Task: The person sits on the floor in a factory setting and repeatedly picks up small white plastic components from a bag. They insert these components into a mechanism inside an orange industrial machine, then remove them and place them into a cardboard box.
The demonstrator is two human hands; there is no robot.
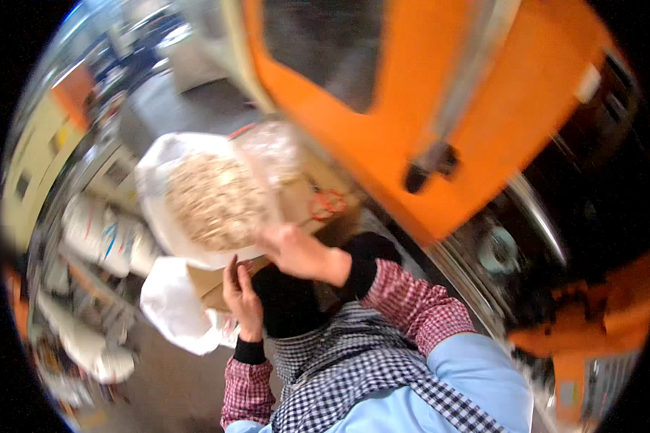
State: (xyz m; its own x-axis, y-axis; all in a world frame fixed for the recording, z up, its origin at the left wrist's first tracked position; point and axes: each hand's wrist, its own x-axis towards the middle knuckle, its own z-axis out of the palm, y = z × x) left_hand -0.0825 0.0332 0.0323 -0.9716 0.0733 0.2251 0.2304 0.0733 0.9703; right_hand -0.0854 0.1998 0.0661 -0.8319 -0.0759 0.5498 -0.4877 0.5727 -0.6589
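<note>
- One pale yellow cabinet (36, 169) stands at the far left of my view, its edges bent by the lens.
- Several white sacks (108, 238), one with blue and red marks, lie just right of it.
- A white sheet (170, 303) bulges out near the left hand, beside some brown cardboard.
- Next I have the wide-mouthed white bag (155, 184), open upward, left of centre and just ahead of both hands; it is filled with small tan pieces (217, 202).
- The left hand (243, 302) is at the bag's near edge, fingers pointing away from the wearer; I cannot tell whether they grip anything.
- Clear plastic (271, 148) is bunched along the bag's far right side.
- The right hand (300, 252) reaches across to the bag's near right edge, blurred; from here I cannot tell whether its fingers are apart or closed on something.
- A cardboard box (300, 202) with red marks sits right of the bag.
- A large orange door (412, 94) with a dark window fills my upper right.
</note>
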